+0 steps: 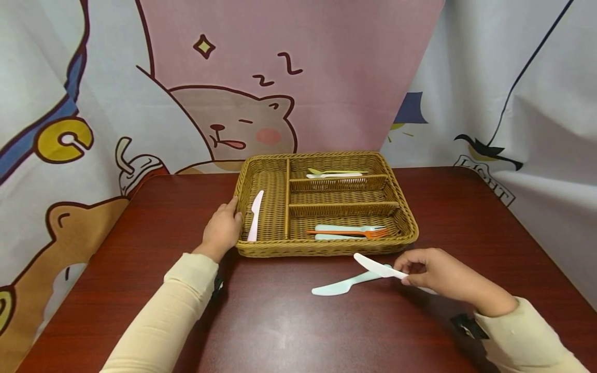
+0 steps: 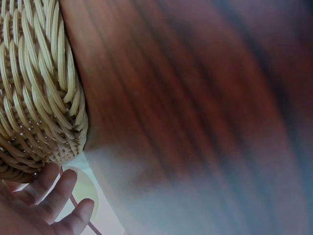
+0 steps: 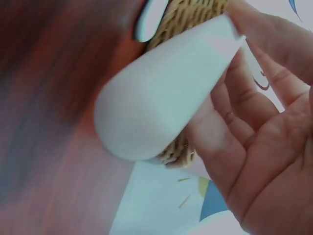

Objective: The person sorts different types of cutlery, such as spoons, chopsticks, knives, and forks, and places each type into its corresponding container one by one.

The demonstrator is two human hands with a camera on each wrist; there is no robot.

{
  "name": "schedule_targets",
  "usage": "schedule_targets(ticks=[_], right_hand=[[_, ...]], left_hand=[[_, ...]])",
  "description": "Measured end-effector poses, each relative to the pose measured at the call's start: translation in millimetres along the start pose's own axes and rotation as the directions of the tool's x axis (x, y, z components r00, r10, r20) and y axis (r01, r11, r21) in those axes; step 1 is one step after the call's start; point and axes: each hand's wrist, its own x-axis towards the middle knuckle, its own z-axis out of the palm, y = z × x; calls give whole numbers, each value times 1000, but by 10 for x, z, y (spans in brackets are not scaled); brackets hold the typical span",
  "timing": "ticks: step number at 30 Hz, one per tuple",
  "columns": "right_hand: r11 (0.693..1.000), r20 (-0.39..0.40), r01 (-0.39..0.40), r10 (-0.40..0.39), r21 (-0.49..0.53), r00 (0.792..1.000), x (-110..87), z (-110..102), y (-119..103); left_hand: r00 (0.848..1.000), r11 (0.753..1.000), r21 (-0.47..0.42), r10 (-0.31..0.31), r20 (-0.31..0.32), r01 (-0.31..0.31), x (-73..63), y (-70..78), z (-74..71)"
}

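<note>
A white plastic knife [image 1: 373, 266] is pinched near its handle by my right hand [image 1: 438, 272], its blade pointing left above the table. In the right wrist view the white knife's rounded handle end [image 3: 146, 98] is close to the camera. Under it, a pale mint knife [image 1: 333, 288] lies on the table in front of the basket, its handle end partly hidden. My left hand [image 1: 221, 230] rests against the left outer side of the wicker basket [image 1: 326, 249], fingers fairly straight. In the left wrist view its fingers [image 2: 63, 188] touch the weave. A pale pink knife [image 1: 254, 217] lies in the basket's left compartment.
Yellow and white cutlery [image 1: 336, 175] lies in the back right compartment. The front right compartment holds an orange fork [image 1: 373, 233] and mint cutlery [image 1: 342, 228]. Wicker dividers [image 1: 286, 202] separate the sections. Behind the dark red table [image 1: 280, 331] hangs a cartoon-printed cloth [image 1: 345, 77].
</note>
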Motion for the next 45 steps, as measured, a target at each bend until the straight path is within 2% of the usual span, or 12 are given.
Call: schedule_targets(ticks=[13, 19, 23, 32, 40, 45], right_hand=[[988, -82, -47, 59, 144, 995, 163, -92, -227], [986, -155, -57, 81, 155, 985, 258, -122, -340], [974, -187, -85, 125, 208, 975, 354, -129, -424], [911, -189, -136, 223, 389, 956, 609, -95, -621], [854, -180, -101, 221, 510, 959, 827, -5, -751], [804, -154, -107, 240, 585, 958, 973, 73, -820]], left_hand=[[1000, 1000, 9, -1, 6, 1, -9, 9, 19], [1000, 1000, 8, 7, -2, -7, -9, 9, 15], [1000, 1000, 7, 12, -2, -12, -3, 8, 9], [1000, 1000, 6, 3, 2, -3, 6, -5, 5], [1000, 1000, 10, 7, 1, -7, 7, -8, 14], [1000, 1000, 8, 3, 3, -3, -2, -11, 11]])
